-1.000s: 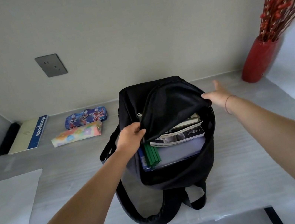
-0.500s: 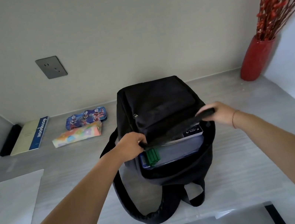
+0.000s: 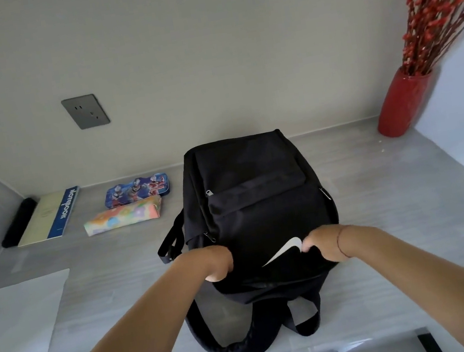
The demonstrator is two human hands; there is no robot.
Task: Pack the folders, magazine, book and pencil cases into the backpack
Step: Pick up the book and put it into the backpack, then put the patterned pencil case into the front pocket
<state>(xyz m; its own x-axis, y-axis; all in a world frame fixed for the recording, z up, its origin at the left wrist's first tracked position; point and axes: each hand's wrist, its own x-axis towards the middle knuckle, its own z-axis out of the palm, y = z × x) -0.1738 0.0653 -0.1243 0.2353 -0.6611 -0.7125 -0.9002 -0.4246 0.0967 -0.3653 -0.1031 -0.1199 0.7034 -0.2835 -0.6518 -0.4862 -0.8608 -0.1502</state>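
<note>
Head view: a black fabric backpack (image 3: 259, 202) lies at mid-desk, flap down over its opening. The left hand (image 3: 217, 262) and right hand (image 3: 322, 245) grip the flap's near edge, fingers curled into the fabric. Two items lie left of the backpack, near the back edge of the grey desk (image 3: 414, 206) — a flat blue pencil case printed with cartoon figures (image 3: 137, 188) and a pastel patterned soft pencil case (image 3: 124, 217). A cream notebook with blue spine (image 3: 50, 215) sits toward the back-left corner.

Both forearms bare, reaching forward from the lower corners and converging. The left hand (image 3: 218, 261) has its fingers curled under, gripping fabric at the near left edge of the backpack (image 3: 254, 190). The right hand (image 3: 320, 245) has its fingers curled, pinching fabric at the near right edge. Hands level, apart. Thin band (image 3: 341, 242) on right wrist.
</note>
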